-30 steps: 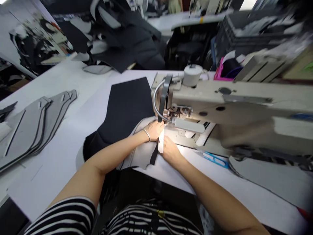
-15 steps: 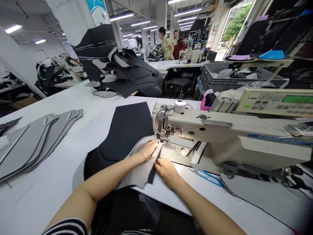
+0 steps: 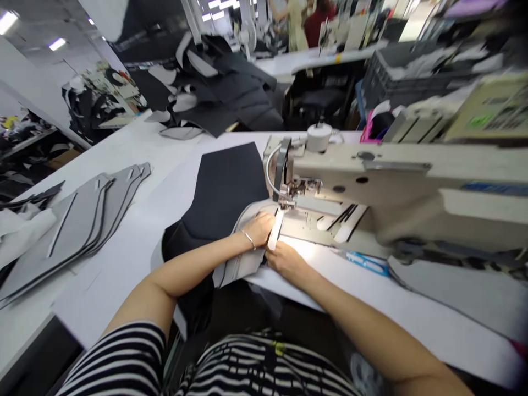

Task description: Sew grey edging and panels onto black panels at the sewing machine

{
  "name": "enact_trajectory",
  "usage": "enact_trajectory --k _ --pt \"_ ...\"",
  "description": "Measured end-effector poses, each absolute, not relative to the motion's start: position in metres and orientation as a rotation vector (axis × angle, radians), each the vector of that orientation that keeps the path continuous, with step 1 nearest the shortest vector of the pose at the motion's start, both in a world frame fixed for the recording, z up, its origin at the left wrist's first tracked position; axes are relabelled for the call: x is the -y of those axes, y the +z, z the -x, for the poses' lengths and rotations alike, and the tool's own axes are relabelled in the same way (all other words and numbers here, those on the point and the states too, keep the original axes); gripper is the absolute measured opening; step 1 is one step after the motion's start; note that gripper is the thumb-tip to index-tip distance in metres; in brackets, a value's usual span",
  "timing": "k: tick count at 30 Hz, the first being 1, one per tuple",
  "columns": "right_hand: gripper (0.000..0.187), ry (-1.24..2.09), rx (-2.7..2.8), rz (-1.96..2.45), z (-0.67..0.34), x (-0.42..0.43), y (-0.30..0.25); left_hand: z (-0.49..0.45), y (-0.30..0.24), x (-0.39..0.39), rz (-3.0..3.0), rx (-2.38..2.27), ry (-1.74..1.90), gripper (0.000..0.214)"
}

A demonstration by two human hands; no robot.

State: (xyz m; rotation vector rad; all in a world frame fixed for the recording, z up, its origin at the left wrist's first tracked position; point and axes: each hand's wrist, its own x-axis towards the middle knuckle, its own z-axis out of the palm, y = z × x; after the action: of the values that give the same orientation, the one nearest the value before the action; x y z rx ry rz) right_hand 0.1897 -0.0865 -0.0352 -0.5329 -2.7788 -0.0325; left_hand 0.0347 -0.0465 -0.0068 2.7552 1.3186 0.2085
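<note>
My left hand (image 3: 259, 230) lies on a grey fabric panel (image 3: 241, 265), close behind the presser foot (image 3: 287, 197) of a beige industrial sewing machine (image 3: 363, 177). A narrow white strip (image 3: 275, 228) stands between my hands and runs up towards the needle area. My right hand (image 3: 286, 263) pinches its lower end. A black fabric panel (image 3: 226, 190) extends from under the grey piece across the table. The point where the strip meets the needle is partly hidden by the machine's presser parts.
A stack of grey panels with black edges (image 3: 94, 231) lies on the white table (image 3: 119, 275) at left. Blue-handled scissors (image 3: 367, 263) lie right of the machine. Behind stand a heap of black pieces (image 3: 218, 93) and a grey crate (image 3: 408, 71), with co-workers (image 3: 309, 22) farther back.
The view has tilted down and shifted since the previous frame. The white strip now stands up between my hands, and both hands sit closer to the presser foot.
</note>
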Motion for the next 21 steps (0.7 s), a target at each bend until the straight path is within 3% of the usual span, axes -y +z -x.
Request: enact_trajectory --k 7,10,14,21 --pt "0.023 0.178 2.918 0.681 -0.193 0.098 -0.027 -0.017 -0.004 0.073 -2.922 -1.065 0.434 0.022" --pt "0.025 0.19 2.953 0.686 -0.193 0.101 -0.017 -0.017 -0.002 0.072 -3.022 -0.952 0.362 0.021" --pt "0.029 0.136 2.992 0.659 -0.192 0.103 -0.012 -0.018 -0.004 0.074 -3.016 -0.979 0.286 0.022" --pt "0.03 0.129 2.991 0.637 -0.19 0.104 -0.016 -0.014 -0.015 0.089 -2.881 -1.038 0.49 0.013"
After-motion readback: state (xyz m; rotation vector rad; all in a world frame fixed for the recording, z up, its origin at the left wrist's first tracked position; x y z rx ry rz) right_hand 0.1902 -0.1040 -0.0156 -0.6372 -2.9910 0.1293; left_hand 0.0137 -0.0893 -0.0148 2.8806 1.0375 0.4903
